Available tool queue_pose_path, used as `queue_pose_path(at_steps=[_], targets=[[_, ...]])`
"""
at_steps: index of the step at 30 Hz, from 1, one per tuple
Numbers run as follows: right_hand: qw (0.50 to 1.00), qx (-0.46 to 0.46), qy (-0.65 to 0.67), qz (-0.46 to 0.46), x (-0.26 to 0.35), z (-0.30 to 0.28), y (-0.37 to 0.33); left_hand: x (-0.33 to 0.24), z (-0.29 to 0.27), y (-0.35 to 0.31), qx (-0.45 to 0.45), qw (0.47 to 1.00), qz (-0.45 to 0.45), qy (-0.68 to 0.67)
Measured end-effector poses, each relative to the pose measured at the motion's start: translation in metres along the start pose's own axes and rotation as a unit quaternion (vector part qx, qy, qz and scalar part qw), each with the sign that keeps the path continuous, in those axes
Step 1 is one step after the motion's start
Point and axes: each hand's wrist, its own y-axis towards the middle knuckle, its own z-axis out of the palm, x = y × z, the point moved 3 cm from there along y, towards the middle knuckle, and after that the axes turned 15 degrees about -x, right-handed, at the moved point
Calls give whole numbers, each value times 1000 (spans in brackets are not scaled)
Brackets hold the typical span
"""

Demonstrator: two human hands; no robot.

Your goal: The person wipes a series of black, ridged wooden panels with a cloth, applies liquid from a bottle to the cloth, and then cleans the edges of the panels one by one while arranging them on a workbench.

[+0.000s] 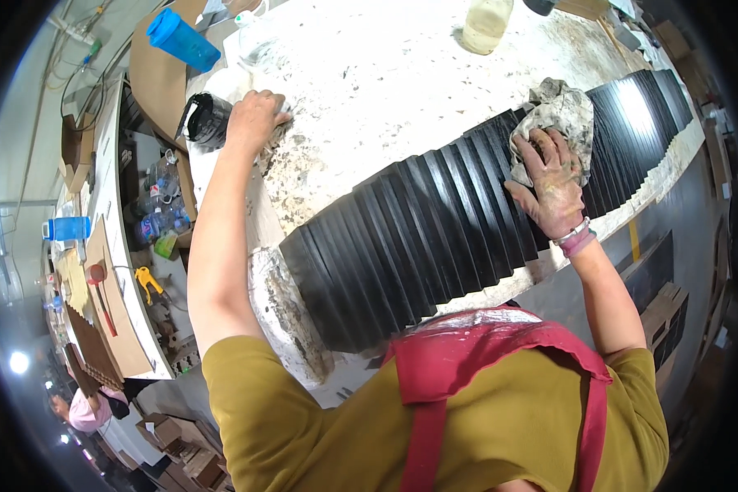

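A long black pleated bellows cover (410, 238) lies slantwise across the white, stained worktable (369, 90). On its right part, my right hand (553, 184) presses a crumpled, black-smeared rag (567, 111) against the pleats, fingers bent over the cloth and thumb apart. Dark stains mark that hand. At the table's left, my left hand (258, 121) rests with curled fingers beside a black-coated pot (207, 120). Whatever may be inside that hand is hidden.
A blue bottle (183, 39) and a jar of yellowish liquid (485, 26) stand toward the back. At left, a side bench holds a red-headed mallet (97, 283). A plastic-wrapped roll (283, 316) lies against the bellows' near-left end. A person in pink (88, 410) is farther off.
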Motion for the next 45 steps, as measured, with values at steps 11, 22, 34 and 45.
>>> queue_pose_path(at_steps=[11,22,34,45], targets=[[1000,-6,-3,20,1,3,-2,-158,-32,-13,-83,936,167,-298],[1000,-14,-7,11,4,1,0,-125,-14,-8,-91,967,130,-201],[996,25,80,-44,-16,-13,25,-9,6,-22,-113,990,-77,-43],[772,53,607,181,62,-65,71,-221,-87,-3,-56,714,-183,-673]])
